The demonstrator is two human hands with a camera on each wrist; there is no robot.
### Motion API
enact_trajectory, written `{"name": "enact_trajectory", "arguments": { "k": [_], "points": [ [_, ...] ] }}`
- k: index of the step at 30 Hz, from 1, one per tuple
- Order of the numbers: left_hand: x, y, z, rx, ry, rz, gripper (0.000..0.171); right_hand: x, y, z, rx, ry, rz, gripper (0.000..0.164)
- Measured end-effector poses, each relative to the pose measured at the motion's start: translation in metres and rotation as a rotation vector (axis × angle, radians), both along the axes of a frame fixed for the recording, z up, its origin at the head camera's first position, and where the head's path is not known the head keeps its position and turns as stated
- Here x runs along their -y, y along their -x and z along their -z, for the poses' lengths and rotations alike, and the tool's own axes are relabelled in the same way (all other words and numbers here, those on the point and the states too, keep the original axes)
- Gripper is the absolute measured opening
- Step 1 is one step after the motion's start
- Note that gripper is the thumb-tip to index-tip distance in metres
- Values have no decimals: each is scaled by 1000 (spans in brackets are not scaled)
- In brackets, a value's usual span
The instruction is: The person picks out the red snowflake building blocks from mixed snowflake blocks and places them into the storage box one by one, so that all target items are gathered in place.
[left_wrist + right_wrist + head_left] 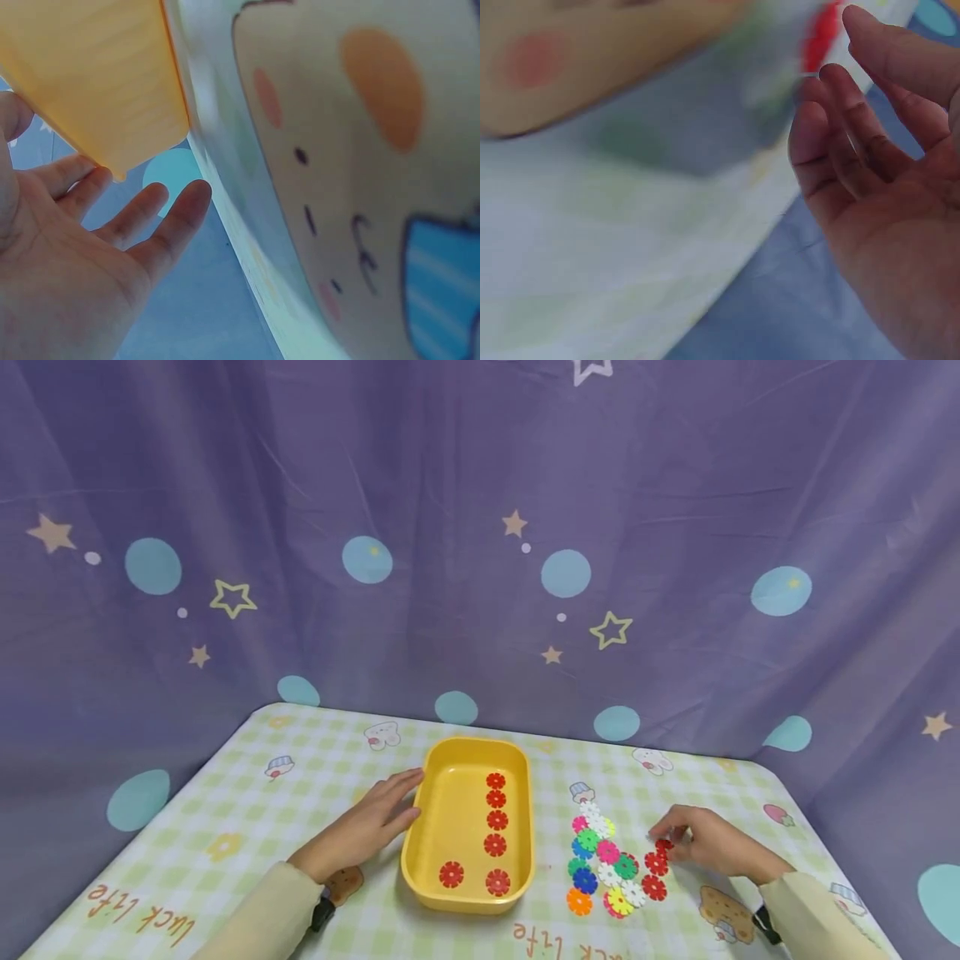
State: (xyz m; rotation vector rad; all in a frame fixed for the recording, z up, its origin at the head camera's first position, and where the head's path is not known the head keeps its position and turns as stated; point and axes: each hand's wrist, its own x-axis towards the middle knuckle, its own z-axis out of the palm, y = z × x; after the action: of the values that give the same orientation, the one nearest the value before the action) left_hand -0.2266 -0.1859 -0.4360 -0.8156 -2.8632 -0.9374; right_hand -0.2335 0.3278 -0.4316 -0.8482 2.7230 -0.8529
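A yellow tray (442, 906) stands on the table, with several red flower-shaped plastic discs (497, 820) lying in it, mostly in a column along its right side. My left hand (367, 822) rests against the tray's left side with fingers spread; in the left wrist view some fingertips touch the tray's wall (97, 82). On the right, my right hand (708, 839) reaches down, its fingers loosely bent beside a short row of red flower discs (656, 862). In the right wrist view a blurred red disc (821, 37) shows just past the fingertips, with no clear pinch on it.
Between the tray and my right hand lies a loose cluster of flower discs (608, 852) in white, green, blue, pink, yellow and orange. A green-checked cloth (247, 810) with printed cartoons covers the table. Behind its far edge hangs a purple curtain (450, 610).
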Motion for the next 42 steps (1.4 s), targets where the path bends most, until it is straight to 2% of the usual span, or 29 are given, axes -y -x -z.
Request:
{"name": "enact_trajectory", "arguments": {
  "k": [4,8,16,23,27,33,42],
  "points": [
    [1,0,0,1,-4,2,56,-12,-1,12,-69,28,-35,31],
    [1,1,1,7,-2,-8,57,-12,-1,14,-71,33,-21,31],
    [0,1,0,7,1,-10,57,-7,1,9,56,-31,5,29],
    [-1,0,-1,16,-1,-8,56,-10,6,10,243,56,-20,29],
    [0,0,-2,15,2,-10,56,-12,7,12,259,89,-44,28],
    [-1,1,0,7,5,-15,56,-10,7,12,269,68,-63,24],
    [-1,0,0,7,-4,-12,57,-1,5,8,283,41,-65,29]
  ]
}}
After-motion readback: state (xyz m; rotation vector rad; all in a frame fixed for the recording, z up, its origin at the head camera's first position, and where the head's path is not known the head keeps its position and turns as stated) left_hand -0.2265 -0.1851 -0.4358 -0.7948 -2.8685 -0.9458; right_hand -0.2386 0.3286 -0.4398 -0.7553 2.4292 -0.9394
